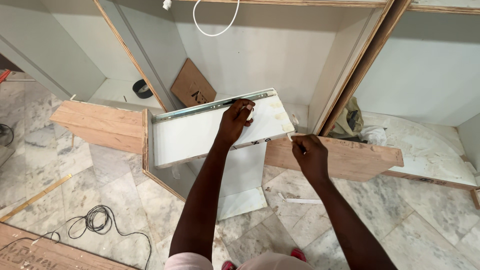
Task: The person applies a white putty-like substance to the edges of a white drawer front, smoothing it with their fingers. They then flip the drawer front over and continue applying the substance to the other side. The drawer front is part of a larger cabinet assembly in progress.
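Closest to the person, on the pale marble floor [100, 170], lie a coil of black cable [95, 222] and a small white strip [302, 201].

Next come the two hands. The left hand [235, 120] rests on top of a white drawer box [200, 132]. Its fingers [246, 107] curl over the top edge, pressed close together, right by the shiny metal slide rail [212, 106]. The right hand [310, 155] is at the drawer's right end. Its fingers look closed around a small thing at the corner, but I cannot tell what it is.

The drawer box stands on its edge on the floor, between the hands, in front of the open cupboard. It is made of flat, stiff boards with a smooth white skin and brown layered edges. It looks hard and a bit heavy, not soft or bendy. The white faces look slippery, so I think the edges and corners are the best places to hold it. The metal rail is thin and may have sharp edges.

Behind it are long brown wooden boards [100, 125], rough and plain. Farther back is the big white cupboard [270, 55], with a brown card piece [192, 85], a black tape roll [142, 88] and a white wire [215, 22] hanging down.
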